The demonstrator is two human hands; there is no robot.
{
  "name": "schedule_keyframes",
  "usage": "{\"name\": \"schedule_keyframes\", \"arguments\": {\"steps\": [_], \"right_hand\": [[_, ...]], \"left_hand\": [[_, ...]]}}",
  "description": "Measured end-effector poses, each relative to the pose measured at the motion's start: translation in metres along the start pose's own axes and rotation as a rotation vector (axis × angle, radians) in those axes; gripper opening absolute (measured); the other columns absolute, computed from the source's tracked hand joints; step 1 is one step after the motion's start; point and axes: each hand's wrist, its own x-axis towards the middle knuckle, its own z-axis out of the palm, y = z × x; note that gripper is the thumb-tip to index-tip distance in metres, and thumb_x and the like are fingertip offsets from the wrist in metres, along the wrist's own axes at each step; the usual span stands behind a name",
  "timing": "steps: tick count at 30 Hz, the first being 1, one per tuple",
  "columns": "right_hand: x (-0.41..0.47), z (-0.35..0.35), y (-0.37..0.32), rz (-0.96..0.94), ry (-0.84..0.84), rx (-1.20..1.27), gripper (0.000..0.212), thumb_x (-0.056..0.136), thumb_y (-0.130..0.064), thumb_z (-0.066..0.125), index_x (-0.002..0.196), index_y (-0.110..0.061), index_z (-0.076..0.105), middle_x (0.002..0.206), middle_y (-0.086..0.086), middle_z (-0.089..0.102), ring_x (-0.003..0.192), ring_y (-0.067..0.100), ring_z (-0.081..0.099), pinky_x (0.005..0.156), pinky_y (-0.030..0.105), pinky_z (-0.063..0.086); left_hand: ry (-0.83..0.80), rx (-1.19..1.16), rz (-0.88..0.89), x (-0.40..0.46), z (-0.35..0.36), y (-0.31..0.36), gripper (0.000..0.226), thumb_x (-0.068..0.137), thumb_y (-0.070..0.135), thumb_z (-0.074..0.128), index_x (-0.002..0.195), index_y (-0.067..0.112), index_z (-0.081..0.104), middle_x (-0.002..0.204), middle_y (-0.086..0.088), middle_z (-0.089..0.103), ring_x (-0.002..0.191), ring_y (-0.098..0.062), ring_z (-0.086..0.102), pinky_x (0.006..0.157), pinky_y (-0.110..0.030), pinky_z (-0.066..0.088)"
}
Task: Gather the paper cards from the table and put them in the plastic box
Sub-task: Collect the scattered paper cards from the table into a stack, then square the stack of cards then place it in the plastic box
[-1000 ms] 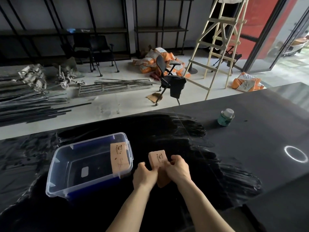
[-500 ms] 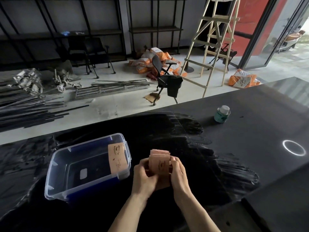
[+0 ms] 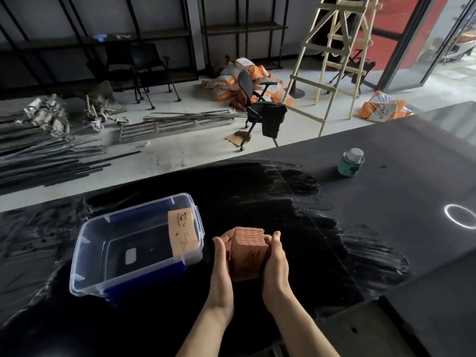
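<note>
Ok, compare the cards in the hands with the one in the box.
The stack of cards is many cards, squeezed between the left hand and right hand above the table; the card in the box is single, leaning against the wall of the plastic box, untouched. Both are tan with dark print.

Green can (image 3: 350, 163) with white lid stands upright, far right of the black surface. White light ring (image 3: 459, 219) reflected nearer, to its right. On the floor beyond: black office chair (image 3: 260, 106), tilted; wooden ladder (image 3: 340, 47) beside it; orange sacks (image 3: 231, 78) piled behind; one more sack (image 3: 383, 109) near the glass door (image 3: 422, 47). Metal rods (image 3: 46, 161) at left. Dark shelving (image 3: 144, 39) along the wall.
</note>
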Motion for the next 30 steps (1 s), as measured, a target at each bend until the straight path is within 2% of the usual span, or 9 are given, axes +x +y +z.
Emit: {"name": "schedule_keyframes", "arguments": {"steps": [3,6,11,14,17,21,24,28,30], "right_hand": [[-0.017,0.018,-0.014,0.023,-0.104,0.025,0.070,0.072,-0.086,0.050,0.100,-0.032,0.085,0.097,0.002,0.084,0.093,0.018,0.079,0.071,0.030,0.062],[-0.032,0.033,-0.022,0.077,-0.164,0.059,0.118,0.059,-0.074,0.052,0.147,0.004,0.046,0.150,0.020,0.052,0.145,0.032,0.045,0.117,0.041,0.038],[0.000,0.012,0.007,0.020,-0.037,0.029,0.059,0.101,-0.061,0.038,0.084,-0.029,0.084,0.085,0.003,0.084,0.076,0.012,0.079,0.057,0.020,0.058],[-0.004,0.018,0.003,-0.021,-0.057,0.032,0.061,0.101,-0.063,0.038,0.087,-0.026,0.084,0.092,0.003,0.084,0.091,0.022,0.078,0.061,0.020,0.059],[-0.029,0.030,-0.008,-0.036,-0.069,0.102,0.064,0.080,-0.070,0.058,0.126,-0.027,0.073,0.126,-0.008,0.065,0.107,0.012,0.065,0.098,0.037,0.054],[-0.014,0.017,0.007,-0.037,-0.025,0.038,0.069,0.094,-0.074,0.031,0.083,-0.032,0.086,0.082,-0.006,0.084,0.077,0.010,0.079,0.057,0.010,0.057],[-0.010,0.021,0.012,-0.039,-0.037,-0.002,0.075,0.097,-0.074,0.022,0.078,-0.036,0.084,0.082,-0.008,0.084,0.078,0.007,0.079,0.060,0.008,0.056],[-0.015,0.042,0.014,-0.026,-0.008,-0.036,0.060,0.095,-0.074,0.020,0.111,-0.045,0.070,0.122,-0.019,0.063,0.125,0.008,0.061,0.113,0.039,0.046],[-0.002,0.036,0.017,-0.044,0.089,-0.035,0.081,0.098,-0.072,0.016,0.083,-0.024,0.079,0.089,0.001,0.081,0.089,0.023,0.077,0.087,0.046,0.059]], "left_hand": [[0.110,0.008,-0.129,0.019,0.013,-0.012,0.062,0.098,0.067,0.026,0.114,0.034,0.075,0.119,-0.001,0.076,0.117,-0.021,0.068,0.103,-0.037,0.049],[0.017,0.106,-0.061,0.020,0.014,-0.027,0.063,0.103,0.059,0.024,0.152,0.025,0.042,0.162,0.003,0.039,0.151,-0.013,0.030,0.114,-0.012,0.012],[0.165,-0.055,-0.014,0.029,0.016,-0.010,0.040,0.103,0.044,0.037,0.100,0.024,0.072,0.100,-0.010,0.077,0.098,-0.025,0.074,0.084,-0.037,0.060],[0.148,-0.007,-0.020,0.034,0.019,-0.017,0.041,0.105,0.042,0.035,0.107,0.019,0.070,0.102,-0.008,0.078,0.099,-0.023,0.074,0.074,-0.024,0.058],[0.090,0.056,-0.094,0.030,0.027,-0.032,0.046,0.106,0.047,0.028,0.134,0.031,0.061,0.143,-0.004,0.061,0.136,-0.023,0.053,0.099,-0.015,0.040],[0.105,-0.083,-0.136,0.028,0.015,-0.022,0.045,0.103,0.047,0.036,0.108,0.019,0.070,0.106,-0.014,0.078,0.102,-0.028,0.074,0.079,-0.029,0.058],[0.112,-0.094,-0.124,0.023,0.014,-0.011,0.052,0.100,0.050,0.037,0.112,0.009,0.068,0.098,-0.011,0.080,0.095,-0.026,0.077,0.064,-0.022,0.059],[0.006,-0.016,-0.100,0.006,0.024,0.010,0.052,0.062,0.069,0.063,0.092,0.027,0.069,0.123,0.009,0.070,0.121,-0.012,0.064,0.088,-0.032,0.058],[-0.008,-0.014,-0.141,0.005,0.018,0.010,0.071,0.072,0.078,0.049,0.118,0.028,0.069,0.125,0.001,0.073,0.111,-0.011,0.070,0.087,-0.031,0.056]]}}
